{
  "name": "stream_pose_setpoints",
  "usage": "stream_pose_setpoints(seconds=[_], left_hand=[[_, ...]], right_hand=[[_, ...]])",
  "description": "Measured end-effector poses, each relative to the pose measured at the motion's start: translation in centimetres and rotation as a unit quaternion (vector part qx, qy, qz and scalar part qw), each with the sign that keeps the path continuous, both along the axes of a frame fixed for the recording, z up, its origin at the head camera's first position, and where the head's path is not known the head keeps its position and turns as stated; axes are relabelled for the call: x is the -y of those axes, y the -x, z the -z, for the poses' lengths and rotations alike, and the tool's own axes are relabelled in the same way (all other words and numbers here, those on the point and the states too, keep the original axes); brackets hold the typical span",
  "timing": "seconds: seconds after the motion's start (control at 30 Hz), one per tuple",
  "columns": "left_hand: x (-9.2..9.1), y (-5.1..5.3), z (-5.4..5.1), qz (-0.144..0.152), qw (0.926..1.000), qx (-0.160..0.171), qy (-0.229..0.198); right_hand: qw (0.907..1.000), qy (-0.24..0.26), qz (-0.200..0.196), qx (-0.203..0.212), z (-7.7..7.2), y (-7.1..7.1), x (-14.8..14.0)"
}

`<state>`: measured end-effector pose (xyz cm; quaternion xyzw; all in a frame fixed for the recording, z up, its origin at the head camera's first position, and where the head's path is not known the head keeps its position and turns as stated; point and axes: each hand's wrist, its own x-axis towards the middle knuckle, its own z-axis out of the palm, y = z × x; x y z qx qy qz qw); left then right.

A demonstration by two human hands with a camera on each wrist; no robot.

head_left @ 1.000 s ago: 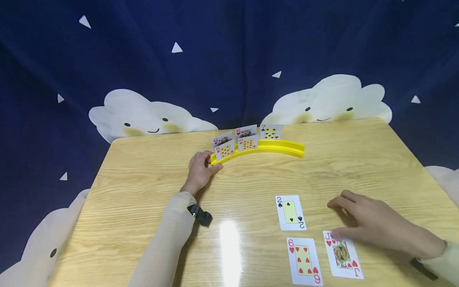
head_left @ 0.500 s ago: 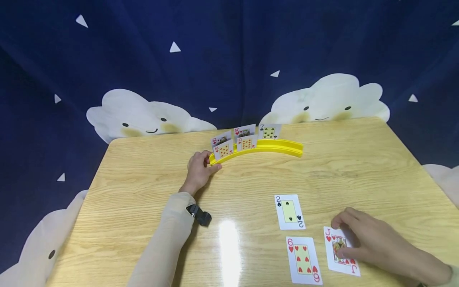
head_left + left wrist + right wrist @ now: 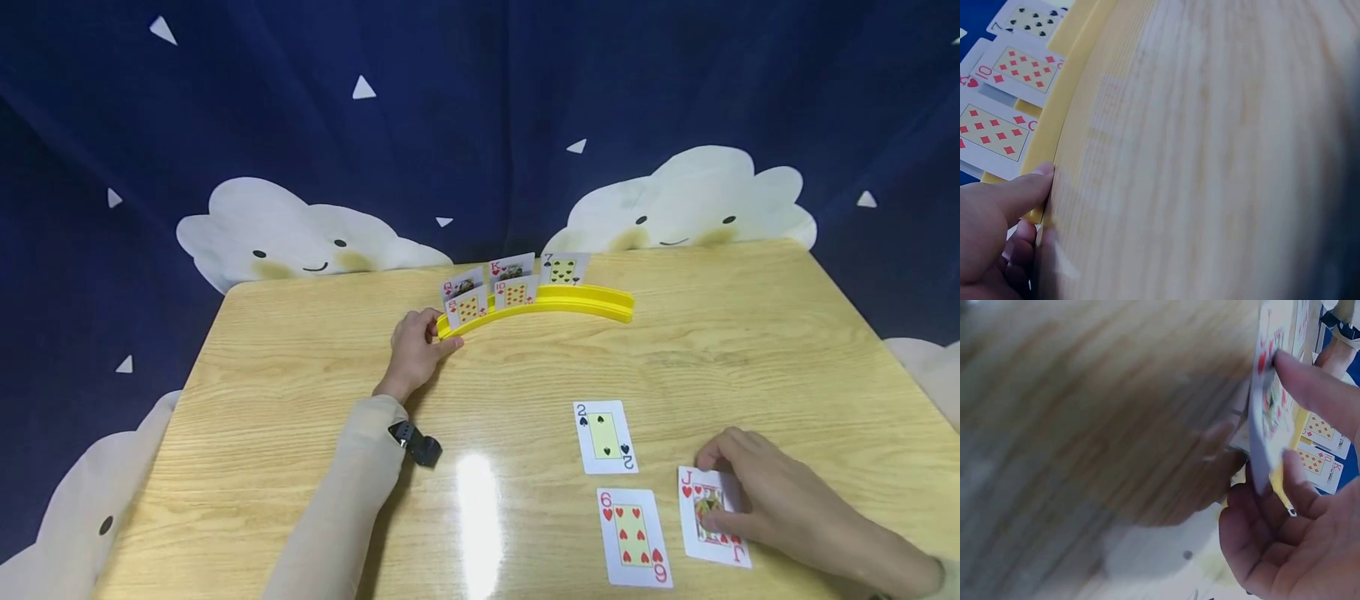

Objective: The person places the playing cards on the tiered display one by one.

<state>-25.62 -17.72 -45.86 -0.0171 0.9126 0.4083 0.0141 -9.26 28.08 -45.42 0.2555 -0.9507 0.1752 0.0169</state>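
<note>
My left hand [image 3: 415, 354] grips the left end of a curved yellow playing card holder [image 3: 592, 305]; in the left wrist view the thumb [image 3: 1032, 187] presses its front. Several cards stand in it: the eight of diamonds [image 3: 468, 308], ten of diamonds [image 3: 516, 293], a queen [image 3: 463, 285], the king of hearts [image 3: 512, 265] and seven of spades [image 3: 564, 269]. My right hand [image 3: 787, 504] pinches the jack of hearts [image 3: 705, 498] at the lower right. Its thumb lies on the face, and fingers curl at the far edge in the right wrist view.
Left of the jack, the two of spades [image 3: 606, 437] and six of hearts [image 3: 634, 537] lie face up on the wooden table [image 3: 285, 417]. A dark blue curtain [image 3: 480, 108] with white clouds hangs behind the table.
My right hand has come down and back onto the jack of hearts, thumb over its face, and pinches it. The left hand has stayed on the card holder.
</note>
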Motion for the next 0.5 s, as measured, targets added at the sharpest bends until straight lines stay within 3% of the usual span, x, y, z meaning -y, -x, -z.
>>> stream_pose_setpoints(seconds=[0.13,0.27,0.4,0.5], left_hand=[[0.0,0.0,-0.1,0.000,1.0000,0.000,-0.001],[0.0,0.0,-0.1,0.003,1.0000,-0.001,0.000],[0.0,0.1,-0.1,0.004,1.0000,-0.005,-0.001],[0.0,0.1,0.0,0.002,1.0000,-0.007,-0.003]], right_hand=[[0.9994,0.015,0.021,0.024,-0.2,-0.1,0.2],[0.9957,0.068,0.034,0.053,-0.6,0.2,0.2],[0.9892,0.129,0.034,0.060,-2.0,1.7,0.2],[0.9843,0.169,0.029,0.043,-3.5,3.5,0.3]])
